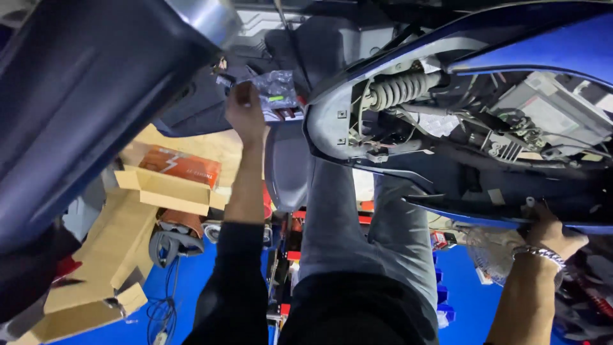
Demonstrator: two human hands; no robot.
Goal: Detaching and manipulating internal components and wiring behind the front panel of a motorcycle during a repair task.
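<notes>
Left hand [244,108] is stretched well out, arm long and nearly straight, black sleeve pushed back to the elbow. Its fingers are closed round the edge of a small clear plastic bag [276,91], crinkled, with something pale green showing inside; the bag sits up at the far end of the reach, just beside the grey seat panel [287,166]. Right hand [548,231] is low on the other side, wrist wearing a metal bracelet [541,254], fingers curled up under the bottom edge of the blue scooter body [562,51]. It grips that lower rim; whether the fingertips close fully I cannot tell, they are tucked out of sight behind the panel.

The two hands are well apart, the person's grey trouser legs [364,236] between them. The scooter's side is open: a coiled spring [399,89], wires and a finned metal part [504,150] show inside the cut-out, close above the right hand. On the left a big dark blue panel [83,108] crowds the frame, leaving a narrow lane for the left arm.

Below, a blue floor [191,281] with open cardboard boxes [159,185], one holding an orange packet [182,166], a black cable [163,313] trailing near them, and a small fan [488,252] near the right wrist.
</notes>
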